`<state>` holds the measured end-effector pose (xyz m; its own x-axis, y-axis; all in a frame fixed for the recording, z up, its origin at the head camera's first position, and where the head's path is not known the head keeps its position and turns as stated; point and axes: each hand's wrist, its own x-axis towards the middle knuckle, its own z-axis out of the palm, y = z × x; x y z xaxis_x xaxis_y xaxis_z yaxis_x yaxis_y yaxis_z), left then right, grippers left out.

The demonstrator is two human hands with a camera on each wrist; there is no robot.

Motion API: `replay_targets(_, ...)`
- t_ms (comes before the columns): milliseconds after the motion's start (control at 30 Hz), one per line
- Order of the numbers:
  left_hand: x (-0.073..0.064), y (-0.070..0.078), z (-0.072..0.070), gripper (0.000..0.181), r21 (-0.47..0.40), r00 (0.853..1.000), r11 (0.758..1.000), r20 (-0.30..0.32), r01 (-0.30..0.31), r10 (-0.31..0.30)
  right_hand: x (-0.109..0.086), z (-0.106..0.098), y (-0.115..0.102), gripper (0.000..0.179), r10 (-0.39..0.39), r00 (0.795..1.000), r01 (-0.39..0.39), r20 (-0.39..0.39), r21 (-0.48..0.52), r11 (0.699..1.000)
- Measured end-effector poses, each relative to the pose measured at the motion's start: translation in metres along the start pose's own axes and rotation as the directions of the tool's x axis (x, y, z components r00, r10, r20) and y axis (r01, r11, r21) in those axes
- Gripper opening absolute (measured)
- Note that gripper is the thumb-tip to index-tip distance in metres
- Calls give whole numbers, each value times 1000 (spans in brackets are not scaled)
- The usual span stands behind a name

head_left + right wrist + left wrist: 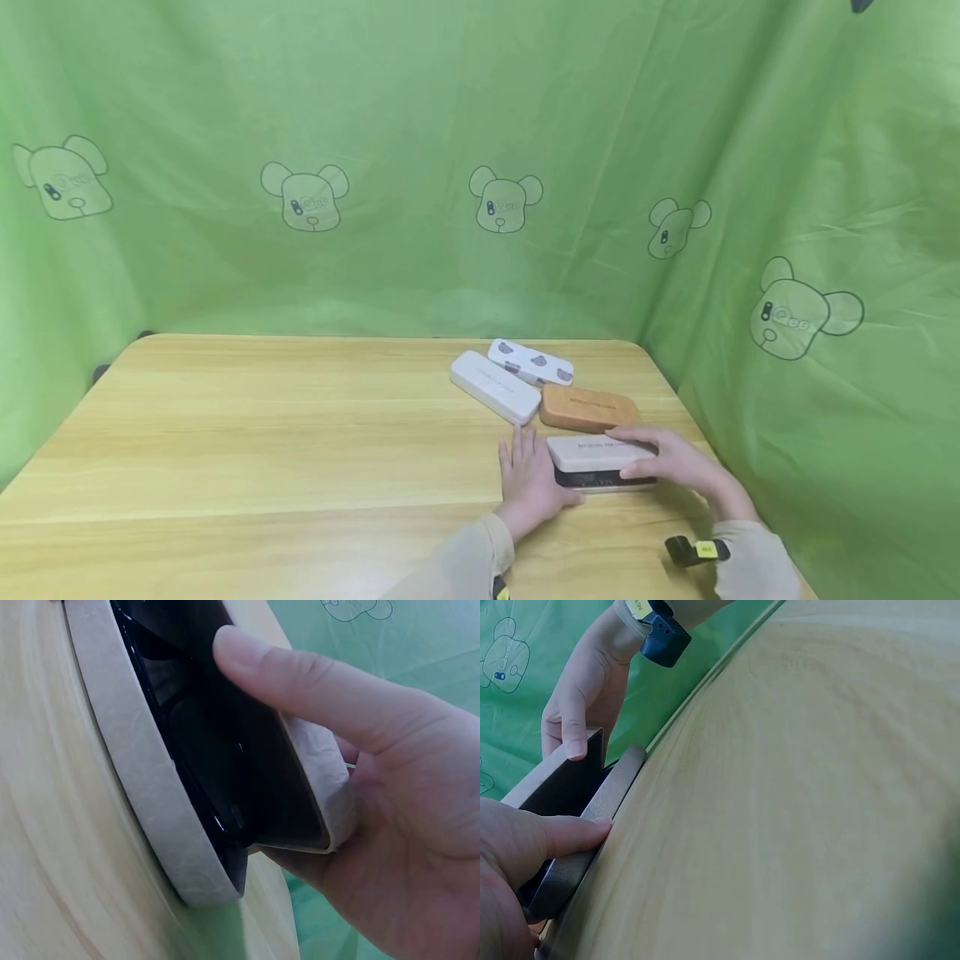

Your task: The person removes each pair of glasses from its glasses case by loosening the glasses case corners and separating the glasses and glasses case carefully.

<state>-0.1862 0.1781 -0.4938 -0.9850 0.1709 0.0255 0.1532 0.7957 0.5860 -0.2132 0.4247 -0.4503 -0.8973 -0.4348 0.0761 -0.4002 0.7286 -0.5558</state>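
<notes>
A pale grey glasses case (pixel 600 454) lies on its base at the right of the table, its lid partly raised. Inside the case, the right wrist view shows dark-framed glasses (pixel 202 750) against a black lining. My right hand (pixel 678 458) grips the lid at its right end, thumb (pixel 277 675) on the inner front edge and fingers over the outside. At the case's left end is my left hand (pixel 528 483), fingers straight and pointing away. Its thumb (pixel 574 834) lies along the front wall of the base. In the left wrist view its other fingers are mostly hidden.
Behind the grey case lie a brown case (pixel 588 408), a white case (pixel 495 387) and a white case with bear prints (pixel 532 362), all closed and close together. Green curtains (pixel 405 275) surround the wooden table (pixel 262 433) at the back and sides.
</notes>
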Motion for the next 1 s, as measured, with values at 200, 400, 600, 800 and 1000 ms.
replay_targets(200,-2,0,-3,106,13,1000,1000,-1,-3,3,0,0,2,48,-7,1000,7,7,80,997)
replay_targets(400,-2,-1,-1,106,11,1000,1000,-4,1,-1,0,-1,-1,41,12,999,-10,-31,59,998)
replay_targets(600,1,-1,1,109,12,1000,1000,-5,9,-8,2,-1,-7,33,25,993,-23,-118,22,1000)
replay_targets(800,0,1,-2,110,8,1000,1000,-4,6,-6,4,0,-8,36,6,984,-12,-176,-34,999)
replay_targets(1000,-1,2,-5,108,21,1000,1000,-7,6,-5,4,0,-10,42,16,981,-28,-191,-55,998)
